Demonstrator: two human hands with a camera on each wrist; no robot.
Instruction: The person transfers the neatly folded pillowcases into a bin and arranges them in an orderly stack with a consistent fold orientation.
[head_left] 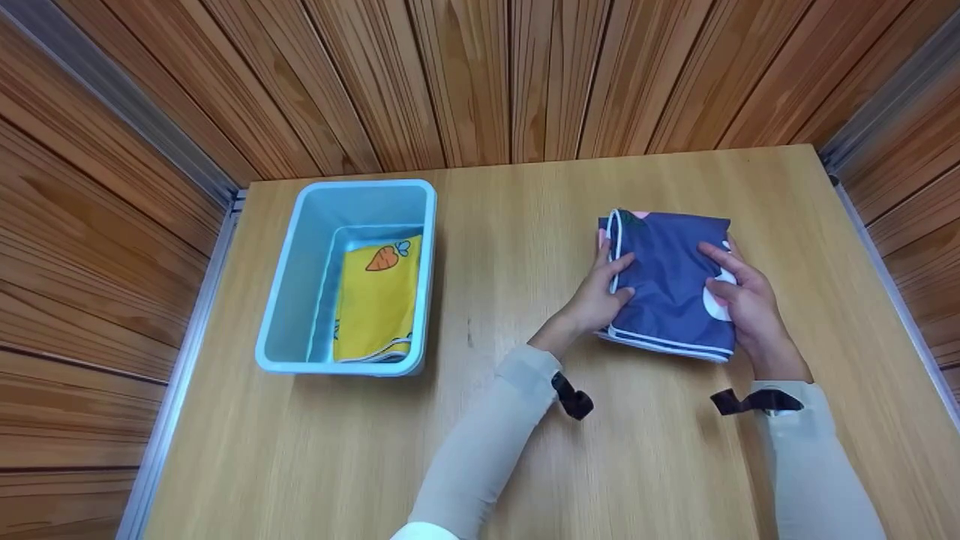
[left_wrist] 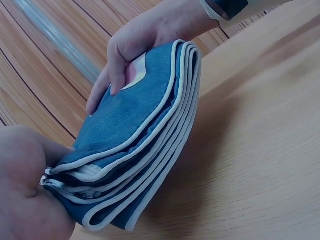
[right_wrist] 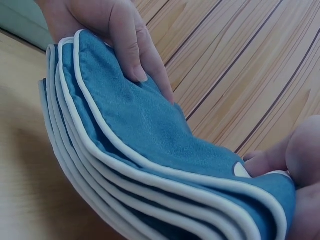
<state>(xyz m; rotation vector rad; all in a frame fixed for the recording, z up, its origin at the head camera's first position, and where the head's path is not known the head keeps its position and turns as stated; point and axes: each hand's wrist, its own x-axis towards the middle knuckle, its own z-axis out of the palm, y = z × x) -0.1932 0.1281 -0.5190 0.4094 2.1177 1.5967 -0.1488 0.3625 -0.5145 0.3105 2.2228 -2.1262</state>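
Observation:
A folded navy cloth (head_left: 667, 285) with white piping and pink and white print is held over the right half of the table. My left hand (head_left: 598, 291) grips its left edge, thumb and fingers on the top face. At the opposite edge my right hand (head_left: 746, 304) pinches the fabric, partly covering a white print patch. Both wrist views show the cloth (left_wrist: 120, 120) as a thick stack of layers, their white-bound edges (right_wrist: 150, 175) fanned slightly apart. Parts of the fingers are hidden behind or under the fabric.
To the left on the wooden table (head_left: 510, 420) stands a light blue plastic bin (head_left: 296, 300). Inside it lies a folded yellow cloth (head_left: 375, 307) with a carrot print. Wood-panelled walls (head_left: 480, 82) with metal corner rails (head_left: 172, 405) border the table.

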